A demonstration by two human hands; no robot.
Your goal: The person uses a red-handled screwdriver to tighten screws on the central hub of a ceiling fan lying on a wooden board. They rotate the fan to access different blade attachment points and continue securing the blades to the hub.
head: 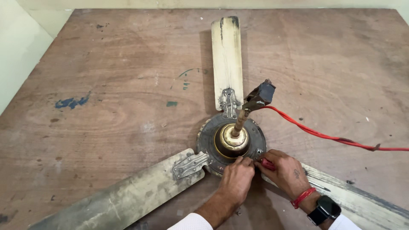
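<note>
Lower centre of frame: left hand [237, 176], fingers pinched narrow on the rim of the fan motor housing [213, 147]. Right hand [284, 170] beside it, grip closed around a red-handled tool [267, 163]. Fan lies mid-frame on the wooden surface [106, 106]; red wire [324, 136] trails right; upper blade [227, 59] points away.

Old three-bladed ceiling fan [231, 140] lies on worn plywood table [106, 106]. Left hand [236, 176] steadies round motor hub; right hand [283, 172] grips red-handled tool [267, 163] at rim.

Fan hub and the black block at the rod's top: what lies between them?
In the head view, only the brass-coloured rod runs between the fan hub and the black block; the red cable leaves the block sideways.
</note>
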